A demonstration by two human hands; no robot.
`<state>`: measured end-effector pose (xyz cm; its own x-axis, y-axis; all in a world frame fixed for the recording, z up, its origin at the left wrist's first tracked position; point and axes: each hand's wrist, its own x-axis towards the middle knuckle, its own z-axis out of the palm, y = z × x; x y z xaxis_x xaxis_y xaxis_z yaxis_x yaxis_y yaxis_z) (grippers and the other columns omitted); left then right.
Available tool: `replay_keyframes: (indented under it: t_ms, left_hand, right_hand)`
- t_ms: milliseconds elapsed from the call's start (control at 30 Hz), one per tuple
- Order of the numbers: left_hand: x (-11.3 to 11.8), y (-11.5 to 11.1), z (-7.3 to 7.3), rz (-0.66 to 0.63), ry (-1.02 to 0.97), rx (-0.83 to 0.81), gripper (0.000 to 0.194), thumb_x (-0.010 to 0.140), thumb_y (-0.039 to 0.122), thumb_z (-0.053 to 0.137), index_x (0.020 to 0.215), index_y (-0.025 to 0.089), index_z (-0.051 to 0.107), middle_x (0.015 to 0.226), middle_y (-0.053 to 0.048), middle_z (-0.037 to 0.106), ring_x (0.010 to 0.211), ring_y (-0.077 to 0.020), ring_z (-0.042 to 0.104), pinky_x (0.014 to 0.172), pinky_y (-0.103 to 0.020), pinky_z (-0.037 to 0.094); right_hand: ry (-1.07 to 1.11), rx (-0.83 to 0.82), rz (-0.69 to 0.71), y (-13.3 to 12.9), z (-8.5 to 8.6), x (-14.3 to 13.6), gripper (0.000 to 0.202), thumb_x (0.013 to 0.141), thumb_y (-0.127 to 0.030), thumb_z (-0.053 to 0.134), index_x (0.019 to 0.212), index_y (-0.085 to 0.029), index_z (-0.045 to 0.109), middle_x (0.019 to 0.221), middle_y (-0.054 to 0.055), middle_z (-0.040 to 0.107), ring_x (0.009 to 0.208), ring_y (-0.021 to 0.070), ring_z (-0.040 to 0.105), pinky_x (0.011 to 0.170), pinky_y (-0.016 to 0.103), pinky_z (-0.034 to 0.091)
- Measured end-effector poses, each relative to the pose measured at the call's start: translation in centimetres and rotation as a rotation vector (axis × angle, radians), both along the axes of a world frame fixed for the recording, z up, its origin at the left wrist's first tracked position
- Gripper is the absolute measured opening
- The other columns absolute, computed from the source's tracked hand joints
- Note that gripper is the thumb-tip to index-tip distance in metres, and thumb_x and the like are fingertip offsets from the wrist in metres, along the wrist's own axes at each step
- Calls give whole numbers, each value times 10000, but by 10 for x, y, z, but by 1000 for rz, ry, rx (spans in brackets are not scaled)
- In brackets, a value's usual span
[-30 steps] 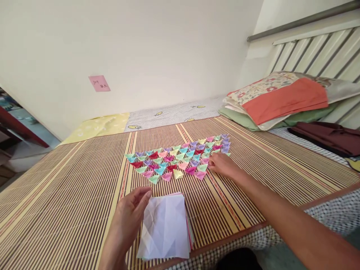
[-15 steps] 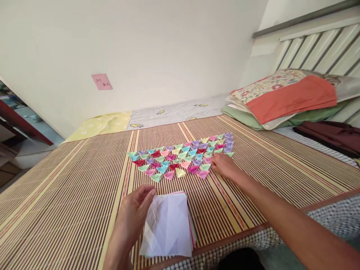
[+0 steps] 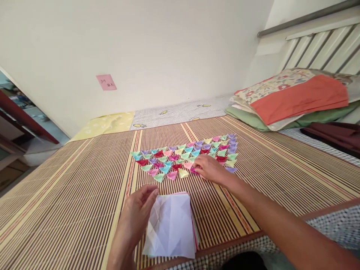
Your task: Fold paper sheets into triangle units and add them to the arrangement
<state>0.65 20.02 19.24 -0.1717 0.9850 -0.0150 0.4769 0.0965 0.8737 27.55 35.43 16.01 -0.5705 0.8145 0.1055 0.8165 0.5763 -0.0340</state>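
Several small folded paper pieces (image 3: 172, 175) in many colours lie in rows on the striped bamboo mat (image 3: 92, 187). My right hand (image 3: 209, 169) is over the front right rows, fingers pinched at a magenta folded paper piece (image 3: 194, 170) that they partly cover. The hand and wrist hide the pieces beneath. My left hand (image 3: 139, 206) hovers by the upper left corner of a stack of square paper sheets (image 3: 170, 228), its fingers loosely curled and the thumb slightly apart from them. A creased white sheet tops the stack; pink and other coloured edges show below.
Folded bedding with an orange and floral cover (image 3: 303, 97) sits at the right by the slatted headboard (image 3: 326, 52). A dark maroon item (image 3: 334, 138) lies in front of it. A pink note (image 3: 106, 82) is on the wall. Checked cloth (image 3: 180, 112) runs along the wall.
My right hand has moved left along the rows, from the right end to the magenta piece. A purple folded piece at the front right now shows. My left hand stays by the stack.
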Motion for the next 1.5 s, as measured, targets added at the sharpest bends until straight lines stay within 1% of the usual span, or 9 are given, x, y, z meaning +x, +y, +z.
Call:
replay_keyframes:
  t_ms: [133,300,533,700,900,1100,1233,1300,1500]
  left_hand:
    - [-1,-1,0,15,2,12,389,911,538,644,1076,204,758,1038,-86,804,1049,-307,733,879,-425,565]
    - [-4,-2,-1,3,-8,29,380,924,528,639,1077,204,765,1036,-88,804,1045,-308,736,870,-429,572]
    - [-6,-4,2,5,-50,7,388,926,521,639,1099,193,753,1055,-98,810,1039,-301,751,809,-387,599]
    - [-7,-3,3,-9,-34,23,376,935,506,624,1090,189,754,1064,-103,812,1023,-296,758,822,-388,602]
    - [-5,-4,5,30,-37,39,368,909,514,636,1035,194,766,1039,-104,814,1011,-303,763,825,-400,605]
    - [-3,-4,6,36,-26,39,369,904,522,640,1027,196,761,1009,-97,815,981,-296,761,804,-389,604]
    - [-3,-4,6,37,-50,40,363,897,523,643,1010,196,755,968,-88,814,955,-289,761,801,-390,608]
    - [-2,-4,5,33,-59,34,361,897,522,644,1006,195,751,963,-88,813,948,-288,763,800,-392,608]
    - [-4,-3,3,30,-51,24,366,911,517,637,1038,191,747,1027,-103,811,1012,-295,759,813,-381,608]
  right_hand:
    - [-18,3,56,-5,-8,-27,266,1014,-331,672,1214,-157,675,1206,84,704,1031,229,707,887,436,606]
    - [-76,7,88,-3,-15,-41,299,1016,-329,669,1265,-164,659,1265,99,685,1064,240,701,908,448,604]
    - [-126,60,87,1,-19,-40,299,1018,-330,664,1272,-171,659,1290,101,677,1097,249,692,934,465,594]
    - [-133,96,102,0,-20,-40,282,1018,-323,665,1254,-170,666,1275,97,684,1092,246,693,932,462,594]
    - [-135,146,114,4,-25,-40,272,1017,-324,665,1240,-167,672,1269,96,685,1103,249,688,941,467,587]
    - [-149,171,125,1,-19,-41,204,1013,-307,668,1153,-162,695,1218,83,698,1094,242,680,954,463,568]
    - [-144,174,159,-1,-13,-39,113,1018,-233,637,1012,-147,710,1131,74,697,1078,243,641,956,441,504]
    - [-133,172,183,-2,-12,-38,132,1019,-176,611,963,-138,725,1080,99,695,1064,256,612,937,419,455]
    - [-80,171,218,-3,-16,-40,172,1004,-111,596,937,-148,750,1020,127,692,1036,274,574,881,387,380]
